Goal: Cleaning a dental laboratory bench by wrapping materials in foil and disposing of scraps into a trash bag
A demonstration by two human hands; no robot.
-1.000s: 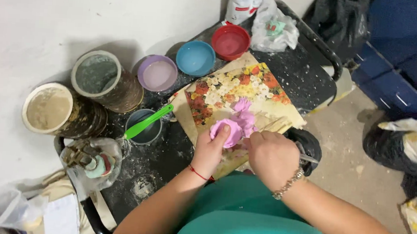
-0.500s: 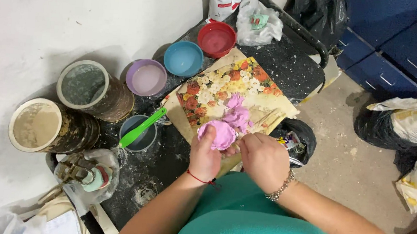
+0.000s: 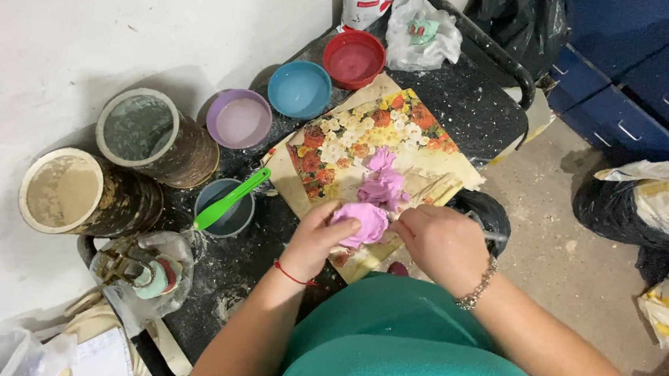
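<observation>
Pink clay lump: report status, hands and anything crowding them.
Left hand and right hand both gripping pink clay lump. Lump over floral board. More pink pieces just beyond.

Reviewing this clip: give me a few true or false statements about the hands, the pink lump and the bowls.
1. Both hands, left hand and right hand, touch the pink lump. True.
2. The green spatula rests in the red bowl. False: it rests in the grey cup.
3. The blue bowl sits between the purple bowl and the red one. True.
4. The floral board is bare. False: pink pieces lie on it.
</observation>
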